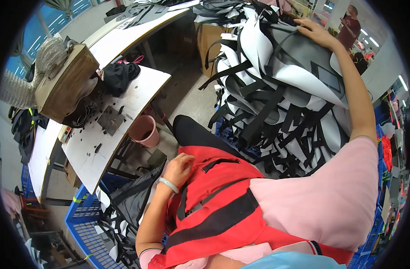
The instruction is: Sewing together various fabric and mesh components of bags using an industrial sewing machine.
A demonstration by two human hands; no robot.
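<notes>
My right hand (316, 34) reaches far out to the right, onto the top of a tall heap of cut fabric pieces. Its fingers are stretched and apart, touching the upper edge of a grey fabric panel (299, 49). White fabric pieces (256, 42) and black straps (263, 114) hang down the heap's near side. My left hand (180, 169), with a pale bangle at the wrist, is at my lap against the red apron (214, 179). Its fingers are curled in and nothing shows in them.
To the left stands a white worktable (124, 139) with a boxy brown machine (68, 85), a duct and a black cloth bundle (119, 77). A pink bucket (144, 132) sits beside it. A blue crate (86, 233) of scraps is at lower left. Another person (349, 28) stands far right.
</notes>
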